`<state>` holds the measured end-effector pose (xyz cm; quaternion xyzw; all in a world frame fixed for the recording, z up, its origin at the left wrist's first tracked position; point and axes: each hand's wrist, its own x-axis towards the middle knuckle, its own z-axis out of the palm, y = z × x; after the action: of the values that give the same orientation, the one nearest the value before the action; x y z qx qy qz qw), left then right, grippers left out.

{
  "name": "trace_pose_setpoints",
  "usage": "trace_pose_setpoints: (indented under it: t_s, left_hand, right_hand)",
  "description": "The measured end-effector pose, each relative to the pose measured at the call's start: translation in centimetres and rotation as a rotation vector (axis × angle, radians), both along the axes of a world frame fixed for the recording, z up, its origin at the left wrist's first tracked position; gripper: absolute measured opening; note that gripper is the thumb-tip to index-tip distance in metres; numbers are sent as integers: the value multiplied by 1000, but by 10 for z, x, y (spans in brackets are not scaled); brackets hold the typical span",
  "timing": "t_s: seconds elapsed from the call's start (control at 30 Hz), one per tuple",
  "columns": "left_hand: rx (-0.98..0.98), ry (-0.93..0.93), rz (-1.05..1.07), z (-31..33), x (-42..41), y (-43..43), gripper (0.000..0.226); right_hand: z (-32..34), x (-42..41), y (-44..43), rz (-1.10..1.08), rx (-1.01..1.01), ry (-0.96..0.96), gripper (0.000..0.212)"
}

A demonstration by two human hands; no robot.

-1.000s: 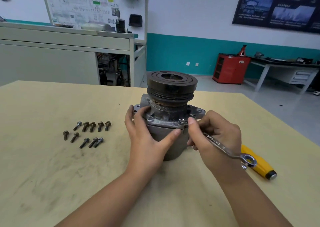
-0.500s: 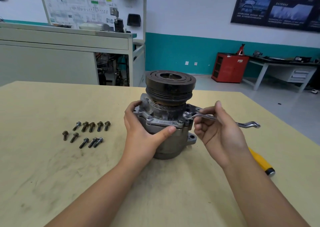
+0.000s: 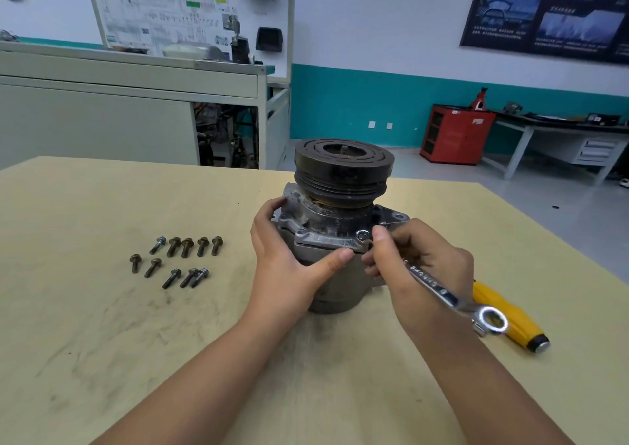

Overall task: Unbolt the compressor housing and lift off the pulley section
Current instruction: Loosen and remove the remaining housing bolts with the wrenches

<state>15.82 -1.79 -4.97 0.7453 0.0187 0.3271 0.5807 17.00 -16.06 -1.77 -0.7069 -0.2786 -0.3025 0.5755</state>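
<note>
A grey compressor (image 3: 326,237) stands upright on the table, with its dark grooved pulley (image 3: 343,169) on top. My left hand (image 3: 289,264) grips the housing from the left, thumb across the front under the flange. My right hand (image 3: 418,267) holds a silver combination wrench (image 3: 439,291). Its front end sits at a bolt (image 3: 362,234) on the flange's front right corner. The ring end points back toward me on the right.
Several removed bolts (image 3: 177,261) lie in two rows on the beige table (image 3: 102,342), left of the compressor. A yellow-handled tool (image 3: 510,315) lies on the table to the right, partly under the wrench. Beyond the table's far edge are a workbench and open floor.
Half a second ago the wrench pointed out to the right at flange height. My right hand has swung it toward me, so the ring end now lies low near the yellow handle. My left hand kept its grip.
</note>
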Motion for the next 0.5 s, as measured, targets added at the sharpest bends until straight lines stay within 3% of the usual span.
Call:
trace_pose_setpoints:
  t_s: [0.07, 0.23, 0.37, 0.5]
  left_hand:
    - [2, 2, -3, 0, 0, 0, 90]
    - [17, 1, 14, -1, 1, 0, 91]
    - [17, -6, 15, -2, 1, 0, 88]
    - [14, 3, 14, -3, 1, 0, 93]
  right_hand:
    - [0, -2, 2, -32, -54, -64, 36]
    - [6, 5, -1, 91, 145, 212, 31]
    - [7, 10, -6, 205, 199, 273, 29]
    - [12, 20, -13, 459, 439, 591, 31]
